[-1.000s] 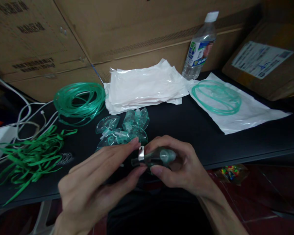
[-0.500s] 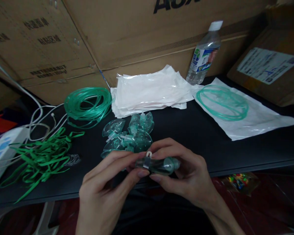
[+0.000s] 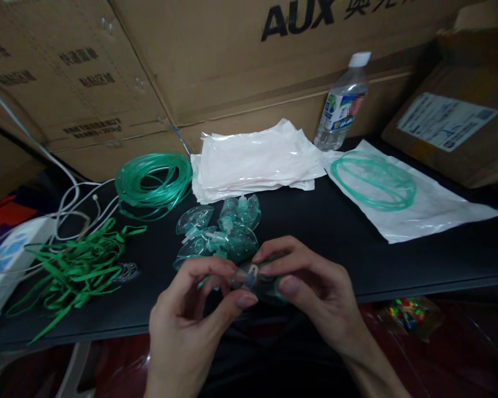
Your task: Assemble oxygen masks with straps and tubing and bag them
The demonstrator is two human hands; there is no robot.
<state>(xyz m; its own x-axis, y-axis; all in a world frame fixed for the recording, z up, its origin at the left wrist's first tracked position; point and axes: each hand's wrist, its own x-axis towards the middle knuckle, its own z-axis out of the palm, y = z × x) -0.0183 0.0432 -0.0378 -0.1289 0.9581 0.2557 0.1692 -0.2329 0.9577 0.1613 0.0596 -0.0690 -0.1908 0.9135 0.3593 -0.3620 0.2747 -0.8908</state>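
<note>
Between my hands is a clear green oxygen mask (image 3: 269, 288), with a small metal nose strip (image 3: 252, 274) on its near side. My right hand (image 3: 321, 296) grips the mask from the right, fingers on top and thumb in front. My left hand (image 3: 191, 318) pinches its left edge with the fingers, its thumb below the strip. Part of the mask is covered by the fingers and blurred. Just behind, a pile of similar green masks (image 3: 236, 237) lies on the black table (image 3: 157, 298).
Green elastic straps (image 3: 81, 265) lie tangled at left, next to thin metal strips (image 3: 128, 271). Coiled green tubing (image 3: 153, 185), white packets (image 3: 261, 160), a plastic bottle (image 3: 343, 108) and tubing on a white bag (image 3: 435, 213) line the back, before cardboard boxes (image 3: 216, 72). A power strip (image 3: 16, 260) sits far left.
The mask has turned and tilted down between my hands. My left thumb has shifted off its front, and my right thumb has moved to the right. The camera view has tilted up slightly.
</note>
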